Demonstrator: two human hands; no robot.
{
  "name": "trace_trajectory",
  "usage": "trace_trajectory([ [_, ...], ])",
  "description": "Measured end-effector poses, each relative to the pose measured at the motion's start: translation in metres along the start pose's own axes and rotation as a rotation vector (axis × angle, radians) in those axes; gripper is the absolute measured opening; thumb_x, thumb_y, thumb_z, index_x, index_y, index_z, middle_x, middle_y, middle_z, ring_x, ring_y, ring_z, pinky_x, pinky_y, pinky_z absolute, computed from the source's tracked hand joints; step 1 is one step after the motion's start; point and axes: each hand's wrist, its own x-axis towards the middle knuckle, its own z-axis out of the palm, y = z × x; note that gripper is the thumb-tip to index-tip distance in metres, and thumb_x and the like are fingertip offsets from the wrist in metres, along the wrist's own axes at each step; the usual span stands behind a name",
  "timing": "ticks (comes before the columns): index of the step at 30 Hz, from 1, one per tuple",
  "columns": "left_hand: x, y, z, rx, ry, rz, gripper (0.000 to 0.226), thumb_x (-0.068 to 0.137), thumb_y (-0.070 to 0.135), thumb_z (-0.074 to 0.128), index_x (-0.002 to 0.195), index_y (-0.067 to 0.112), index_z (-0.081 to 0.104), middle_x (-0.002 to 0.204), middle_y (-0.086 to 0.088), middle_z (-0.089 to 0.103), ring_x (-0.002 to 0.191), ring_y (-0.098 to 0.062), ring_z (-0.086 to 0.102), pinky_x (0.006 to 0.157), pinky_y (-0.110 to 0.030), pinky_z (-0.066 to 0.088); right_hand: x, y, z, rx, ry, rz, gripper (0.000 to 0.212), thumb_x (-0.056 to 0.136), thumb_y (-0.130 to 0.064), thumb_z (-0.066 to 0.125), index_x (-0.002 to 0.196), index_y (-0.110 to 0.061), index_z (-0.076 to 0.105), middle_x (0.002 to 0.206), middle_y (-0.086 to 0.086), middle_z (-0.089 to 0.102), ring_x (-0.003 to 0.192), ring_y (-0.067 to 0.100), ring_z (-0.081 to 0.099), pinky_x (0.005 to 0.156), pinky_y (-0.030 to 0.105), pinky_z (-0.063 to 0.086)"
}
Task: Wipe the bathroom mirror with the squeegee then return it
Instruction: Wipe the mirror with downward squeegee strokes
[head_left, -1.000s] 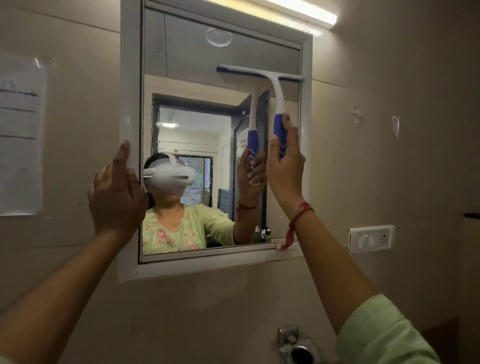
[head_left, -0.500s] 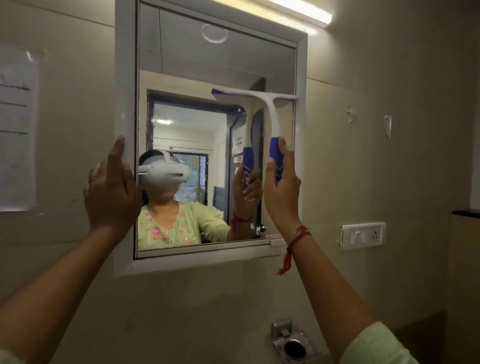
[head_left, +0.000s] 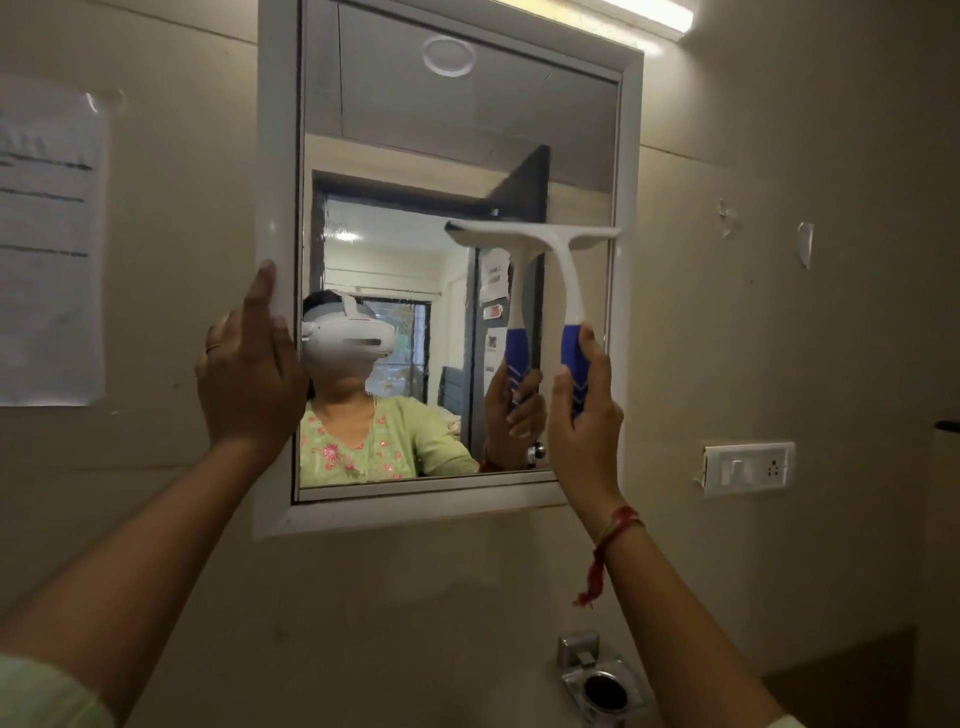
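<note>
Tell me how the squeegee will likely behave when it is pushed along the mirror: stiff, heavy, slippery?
The squeegee is probably light: the right hand alone holds it up by the blue handle. Its white neck looks like rigid plastic, so it should stay stiff. The blue grip with chevron marks may be rubbery, so less slippery.

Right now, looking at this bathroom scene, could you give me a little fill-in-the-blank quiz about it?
The right hand grips the white plastic squeegee by its ___ handle.
The left hand rests on the ___ side of the white-framed rectangular mirror.
The white wall switch plate is mounted to the mirror's ___.
Missing: blue; left; right.
</note>
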Motion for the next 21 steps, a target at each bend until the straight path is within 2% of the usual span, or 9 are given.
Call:
trace_trajectory([
  [3,0.001,-0.002,0.002,-0.008,0.004,-0.004,0.045,0.098,0.024,0.029,0.143,0.025,0.028,0.114,-0.021,0.059,0.101,-0.041,0.05,0.081,-0.049,0.04,-0.039,0.01,-0.004,0.018,-0.023,0.034,0.045,0.098,-0.029,0.04,0.139,-0.041,0.026,0.093,-0.024,0.055,0.069,0.001,0.057,0.06,0.006,0.046],
  [6,0.0,-0.003,0.003,-0.007,0.012,-0.016,0.045,0.098,0.024,0.029,0.143,0.027,0.027,0.12,-0.019,0.058,0.104,-0.041,0.05,0.083,-0.05,0.041,-0.04,0.009,-0.008,0.001,-0.034,0.04,0.046,0.098,-0.021,0.042,0.14,-0.032,0.028,0.099,-0.032,0.054,0.073,-0.003,0.057,0.063,0.005,0.046],
  [11,-0.001,-0.002,0.004,-0.011,0.021,-0.027,0.046,0.097,0.023,0.03,0.143,0.027,0.029,0.122,-0.018,0.057,0.105,-0.041,0.049,0.085,-0.05,0.039,-0.004,-0.002,-0.009,-0.044,-0.01,0.007,0.044,0.099,-0.021,0.042,0.14,-0.028,0.028,0.102,-0.046,0.049,0.076,-0.01,0.058,0.062,0.0,0.044],
  [18,-0.001,-0.001,0.003,-0.022,0.015,-0.036,0.046,0.097,0.023,0.029,0.143,0.026,0.028,0.122,-0.018,0.056,0.105,-0.041,0.049,0.087,-0.049,0.038,-0.082,0.016,-0.018,-0.033,-0.075,0.079,0.046,0.097,-0.027,0.04,0.141,-0.028,0.026,0.105,-0.033,0.05,0.081,-0.002,0.056,0.067,0.008,0.048],
  [21,-0.001,-0.001,0.002,-0.018,0.015,-0.038,0.046,0.097,0.022,0.029,0.143,0.025,0.03,0.122,-0.018,0.056,0.106,-0.041,0.048,0.089,-0.048,0.037,-0.074,0.009,-0.018,-0.036,-0.068,0.104,0.046,0.098,-0.027,0.04,0.141,-0.029,0.026,0.107,-0.036,0.049,0.083,-0.003,0.056,0.067,0.008,0.048],
])
